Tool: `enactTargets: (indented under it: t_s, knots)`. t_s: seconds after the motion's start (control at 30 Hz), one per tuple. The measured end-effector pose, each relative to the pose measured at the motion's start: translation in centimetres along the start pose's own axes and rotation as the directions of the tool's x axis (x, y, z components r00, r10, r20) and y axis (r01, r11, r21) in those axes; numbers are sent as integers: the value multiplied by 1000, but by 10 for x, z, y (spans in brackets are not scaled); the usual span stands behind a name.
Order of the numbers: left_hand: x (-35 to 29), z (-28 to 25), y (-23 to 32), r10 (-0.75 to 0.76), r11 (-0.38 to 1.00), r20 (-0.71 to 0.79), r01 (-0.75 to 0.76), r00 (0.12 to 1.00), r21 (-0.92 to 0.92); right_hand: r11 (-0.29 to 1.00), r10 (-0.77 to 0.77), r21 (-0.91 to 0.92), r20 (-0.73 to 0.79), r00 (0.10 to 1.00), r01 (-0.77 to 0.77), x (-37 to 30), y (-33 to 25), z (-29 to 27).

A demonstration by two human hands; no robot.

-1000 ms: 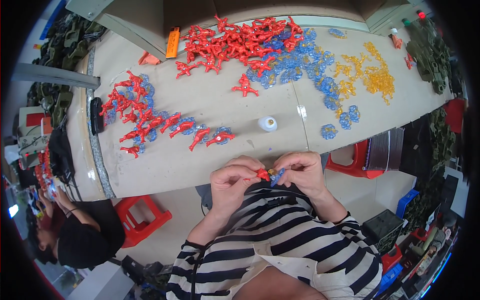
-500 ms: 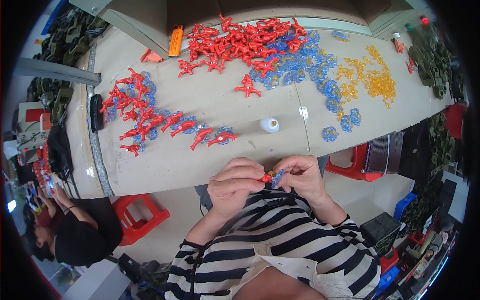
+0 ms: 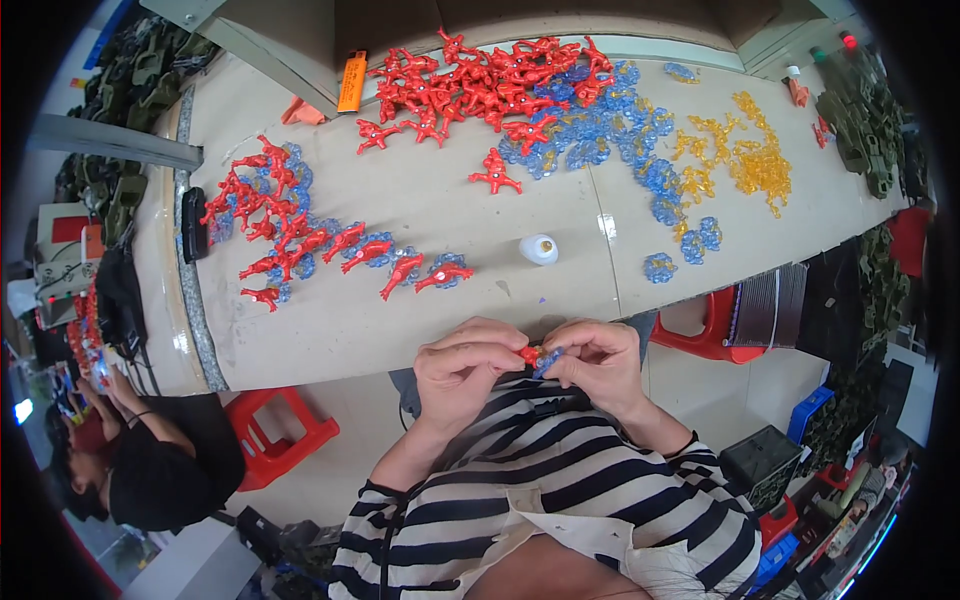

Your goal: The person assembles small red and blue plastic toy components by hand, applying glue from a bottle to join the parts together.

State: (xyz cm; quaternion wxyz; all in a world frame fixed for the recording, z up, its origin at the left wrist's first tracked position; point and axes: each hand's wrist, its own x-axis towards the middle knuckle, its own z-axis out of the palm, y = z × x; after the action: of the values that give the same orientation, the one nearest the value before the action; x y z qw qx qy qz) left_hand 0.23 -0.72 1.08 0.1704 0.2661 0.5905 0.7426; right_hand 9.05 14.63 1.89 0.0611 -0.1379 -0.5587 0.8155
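My left hand (image 3: pixel 462 370) pinches a small red plastic figure (image 3: pixel 529 354) just past the table's front edge. Closed on a clear blue plastic piece (image 3: pixel 548 362), my right hand (image 3: pixel 603 365) presses it against the figure's right end. A bit of yellow shows where the two parts meet; the fingers partly hide the joint. Beyond my hands stands a white bottle (image 3: pixel 540 250) with a brass-coloured tip. Red figures joined to blue pieces (image 3: pixel 370 252) lie in a trail at the left.
Toward the back are a heap of red figures (image 3: pixel 480 85), loose blue pieces (image 3: pixel 645 130) and small yellow pieces (image 3: pixel 762 165). An orange strip (image 3: pixel 352 82) leans by the shelf post. Red stools (image 3: pixel 282 435) stand below the table. Another person (image 3: pixel 165 470) works at far left.
The blue piece has tilted and moved slightly down and left, closer to the red figure. My right fingers have shifted a little with it; the table items stay put.
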Motion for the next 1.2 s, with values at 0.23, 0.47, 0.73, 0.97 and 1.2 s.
enactTargets:
  t_s: [0.23, 0.47, 0.73, 0.97, 1.2]
  knots:
    - [8, -5, 3, 114, 993, 126, -117, 985, 14, 970, 178, 145, 135, 975, -197, 1, 3, -7]
    - [12, 3, -8, 171, 985, -37, -171, 985, -4, 875, -348, -320, 101, 932, 362, 2, -7, 1]
    - [6, 1, -18, 19, 983, 15, -16, 1000, -185, 630, -587, -488, 211, 782, 604, 7, -10, 4]
    - [16, -6, -9, 109, 994, 136, -107, 985, -22, 632, -582, -468, 241, 777, 618, 8, -8, 0]
    - [18, -3, -2, 202, 956, 209, -239, 957, 169, 640, -601, -401, 271, 752, 655, 8, -4, -5]
